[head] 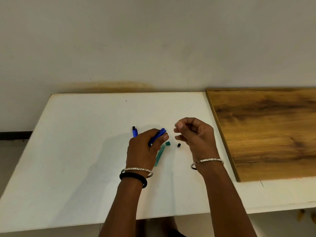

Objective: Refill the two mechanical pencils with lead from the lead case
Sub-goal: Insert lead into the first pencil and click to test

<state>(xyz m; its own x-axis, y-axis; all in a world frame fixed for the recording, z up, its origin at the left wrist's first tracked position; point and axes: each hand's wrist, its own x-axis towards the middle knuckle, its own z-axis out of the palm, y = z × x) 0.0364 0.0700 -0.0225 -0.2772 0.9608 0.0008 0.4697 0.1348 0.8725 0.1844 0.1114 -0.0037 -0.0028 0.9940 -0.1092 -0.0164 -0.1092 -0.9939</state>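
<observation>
My left hand [144,147] grips a blue mechanical pencil [158,136], tilted with its open top end pointing up and right. A second blue pencil [135,132] lies on the white table [77,151] just behind that hand, mostly hidden by it. The green translucent lead case [160,155] lies between my hands, its green cap [168,143] off beside its far end. A small black pencil cap [178,145] stands on the table near my right hand [195,135]. The right thumb and forefinger are pinched close to the held pencil's top; whether a lead is between them is too fine to see.
A wood-grain board [266,130] lies on the table's right side, close to my right wrist. A plain wall rises behind the table. The table's front edge runs just below my forearms.
</observation>
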